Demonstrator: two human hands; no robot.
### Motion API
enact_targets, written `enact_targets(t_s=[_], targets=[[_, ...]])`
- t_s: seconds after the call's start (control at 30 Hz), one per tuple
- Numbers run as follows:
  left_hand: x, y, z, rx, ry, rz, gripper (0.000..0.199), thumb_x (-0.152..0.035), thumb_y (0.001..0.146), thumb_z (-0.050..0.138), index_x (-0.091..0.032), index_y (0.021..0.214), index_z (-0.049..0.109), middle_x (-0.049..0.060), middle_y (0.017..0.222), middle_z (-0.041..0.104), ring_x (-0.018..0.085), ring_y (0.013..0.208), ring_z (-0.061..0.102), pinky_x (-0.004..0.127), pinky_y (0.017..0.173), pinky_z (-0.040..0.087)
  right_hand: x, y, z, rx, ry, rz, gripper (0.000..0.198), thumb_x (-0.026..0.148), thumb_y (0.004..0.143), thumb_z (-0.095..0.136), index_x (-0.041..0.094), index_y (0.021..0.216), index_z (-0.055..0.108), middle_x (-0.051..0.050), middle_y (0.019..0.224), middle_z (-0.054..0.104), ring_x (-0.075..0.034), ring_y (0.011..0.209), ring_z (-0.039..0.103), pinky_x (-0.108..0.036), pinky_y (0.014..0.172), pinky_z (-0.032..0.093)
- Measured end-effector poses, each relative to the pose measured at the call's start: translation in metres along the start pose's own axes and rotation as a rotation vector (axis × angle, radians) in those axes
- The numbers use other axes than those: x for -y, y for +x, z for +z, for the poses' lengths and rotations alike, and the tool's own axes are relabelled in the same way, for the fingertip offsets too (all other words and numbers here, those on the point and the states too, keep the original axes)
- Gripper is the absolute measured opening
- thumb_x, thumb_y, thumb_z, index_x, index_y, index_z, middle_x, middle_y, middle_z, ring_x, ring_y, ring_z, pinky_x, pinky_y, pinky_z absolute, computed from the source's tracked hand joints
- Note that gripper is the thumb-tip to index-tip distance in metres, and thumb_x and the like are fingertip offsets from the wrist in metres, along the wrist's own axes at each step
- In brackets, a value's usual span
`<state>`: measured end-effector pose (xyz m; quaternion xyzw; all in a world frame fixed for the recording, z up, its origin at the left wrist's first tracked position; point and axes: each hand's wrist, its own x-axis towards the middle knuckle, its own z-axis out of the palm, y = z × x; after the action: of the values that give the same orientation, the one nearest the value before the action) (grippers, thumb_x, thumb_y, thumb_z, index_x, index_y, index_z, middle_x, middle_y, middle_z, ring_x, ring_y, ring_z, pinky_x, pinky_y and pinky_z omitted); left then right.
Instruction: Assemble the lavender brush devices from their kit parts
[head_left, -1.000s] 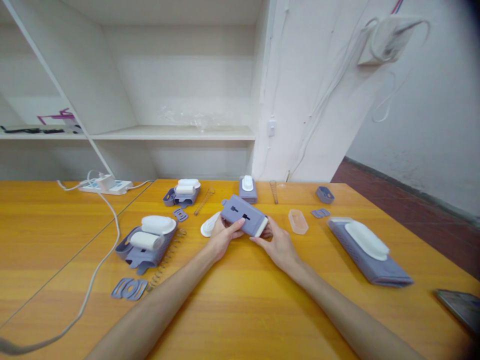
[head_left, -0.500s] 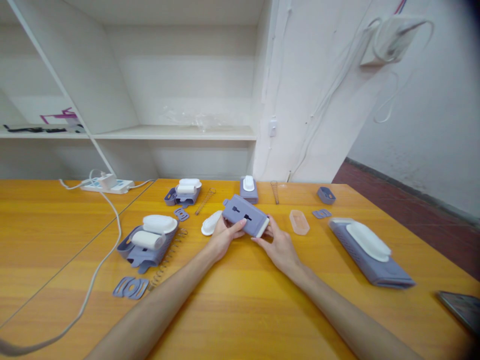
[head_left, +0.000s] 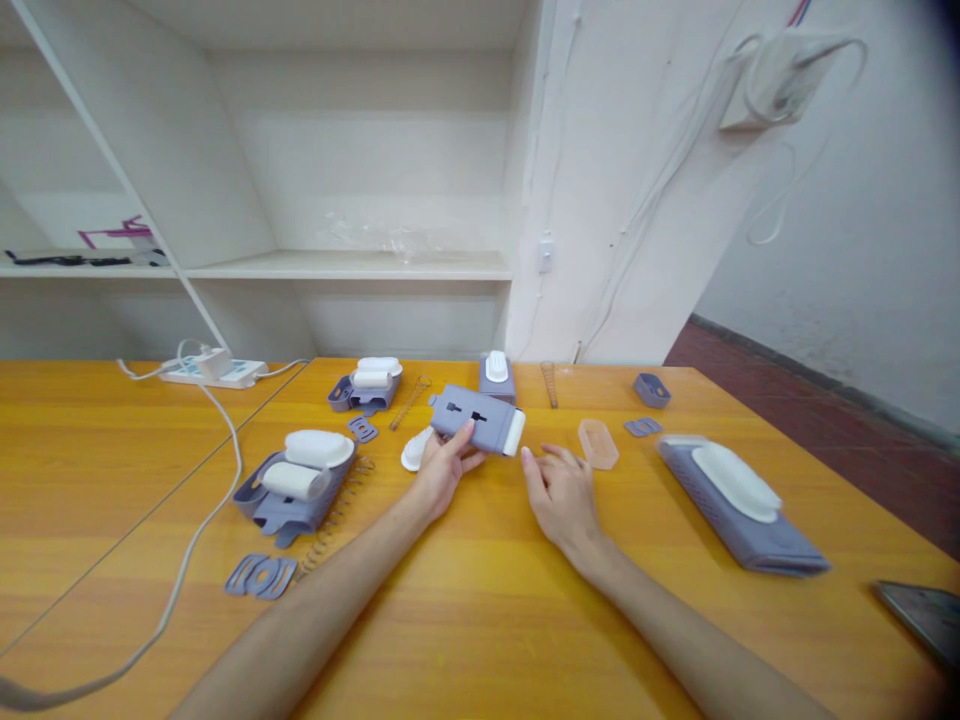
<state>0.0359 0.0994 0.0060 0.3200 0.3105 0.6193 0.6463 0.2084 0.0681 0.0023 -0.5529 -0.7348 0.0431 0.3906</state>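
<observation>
My left hand (head_left: 444, 470) is closed around a grey-purple plastic case (head_left: 480, 418), thumb on its face beside two dark keyhole slots. A white piece (head_left: 514, 432) sticks out of the case's right end. Just to the right of it, apart from the case, my right hand (head_left: 562, 495) has its thumb and fingers loosely bent and separated, with nothing seen between them. Under and behind my left hand lies a white oval part (head_left: 415, 450), partly hidden. A translucent pinkish tray (head_left: 598, 445) rests beyond the right fingers.
On the left are grey-purple cases with white rolls (head_left: 296, 480), flat cut-out plates (head_left: 262, 576) and a coil spring (head_left: 335, 520). To the right lie a larger case with a white oval part (head_left: 739, 482), a small cup (head_left: 652, 390) and a phone (head_left: 922, 610). A cable (head_left: 202, 530) crosses the left side.
My right hand has let go of the case's end and drawn slightly right and down. The case has shifted left in my left hand, and more of the white piece shows.
</observation>
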Motion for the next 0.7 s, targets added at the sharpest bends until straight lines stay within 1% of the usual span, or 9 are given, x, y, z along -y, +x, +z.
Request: enact_targets(t_s=[0.07,0.23,0.33,0.4,0.43,0.5,0.53,0.6,0.7], targets=[[0.000,0.000,0.000,-0.007,0.005,-0.002,0.047,-0.032,0.071,0.070,-0.025,0.113,0.050,0.009,0.126,0.054,0.023,0.102,0.060,0.042,0.083,0.050,0.000,0.000,-0.001,-0.005,-0.061,0.035,0.043,0.034,0.093,0.036,0.020,0.065,0.066,-0.005,0.076,0.069,-0.021,0.094,0.058,-0.038,0.085,0.034],[0.001,0.000,-0.001,-0.019,0.004,-0.005,0.048,-0.033,0.071,0.071,-0.025,0.113,0.050,0.008,0.123,0.056,0.021,0.099,0.061,0.040,0.082,0.050,-0.001,0.002,-0.003,-0.025,-0.090,-0.005,0.041,0.033,0.094,0.034,0.019,0.066,0.061,-0.003,0.076,0.065,-0.016,0.079,0.054,-0.032,0.076,0.033],[0.001,0.000,-0.001,-0.021,0.005,-0.001,0.048,-0.033,0.070,0.071,-0.025,0.113,0.050,0.008,0.124,0.055,0.022,0.100,0.061,0.041,0.083,0.050,-0.005,0.006,-0.006,-0.054,-0.190,-0.004,0.035,0.033,0.092,0.037,0.019,0.067,0.057,-0.004,0.074,0.061,-0.018,0.081,0.051,-0.033,0.079,0.032],[0.001,0.000,-0.001,-0.028,0.009,0.000,0.048,-0.034,0.070,0.071,-0.025,0.112,0.050,0.008,0.124,0.055,0.022,0.100,0.061,0.041,0.082,0.050,-0.010,0.010,-0.009,-0.120,-0.304,0.034,0.023,0.033,0.088,0.043,0.018,0.082,0.059,-0.008,0.089,0.060,-0.023,0.093,0.049,-0.037,0.084,0.030],[0.001,0.000,-0.001,-0.031,0.010,0.000,0.047,-0.034,0.070,0.071,-0.025,0.112,0.050,0.008,0.124,0.055,0.022,0.100,0.061,0.041,0.082,0.051,-0.013,0.012,-0.011,-0.159,-0.366,0.072,0.022,0.033,0.085,0.046,0.017,0.095,0.058,-0.011,0.100,0.058,-0.026,0.100,0.046,-0.040,0.087,0.029],[0.001,0.000,-0.001,-0.036,0.009,0.003,0.047,-0.035,0.070,0.071,-0.025,0.111,0.050,0.008,0.122,0.056,0.021,0.099,0.061,0.041,0.082,0.051,-0.022,0.017,-0.013,-0.216,-0.478,0.168,0.041,0.033,0.081,0.051,0.015,0.117,0.049,-0.017,0.119,0.048,-0.032,0.110,0.039,-0.044,0.089,0.027],[0.001,0.000,-0.001,-0.038,0.007,0.004,0.047,-0.035,0.070,0.071,-0.025,0.111,0.050,0.008,0.121,0.057,0.021,0.099,0.061,0.040,0.082,0.051,-0.027,0.019,-0.014,-0.229,-0.522,0.218,0.049,0.033,0.079,0.053,0.014,0.123,0.044,-0.019,0.124,0.043,-0.034,0.113,0.037,-0.046,0.089,0.027],[0.001,0.000,-0.001,-0.038,-0.001,0.004,0.047,-0.035,0.071,0.071,-0.025,0.112,0.049,0.008,0.120,0.058,0.021,0.099,0.061,0.041,0.082,0.050,-0.038,0.021,-0.013,-0.223,-0.576,0.316,0.057,0.035,0.077,0.054,0.015,0.128,0.039,-0.020,0.129,0.037,-0.036,0.115,0.035,-0.049,0.089,0.028],[0.001,0.000,-0.001,-0.036,-0.011,0.007,0.047,-0.035,0.072,0.070,-0.026,0.112,0.049,0.007,0.120,0.058,0.020,0.100,0.061,0.042,0.084,0.050,-0.051,0.022,-0.009,-0.140,-0.552,0.416,0.060,0.035,0.078,0.052,0.017,0.132,0.034,-0.019,0.126,0.037,-0.034,0.109,0.043,-0.046,0.083,0.034]])
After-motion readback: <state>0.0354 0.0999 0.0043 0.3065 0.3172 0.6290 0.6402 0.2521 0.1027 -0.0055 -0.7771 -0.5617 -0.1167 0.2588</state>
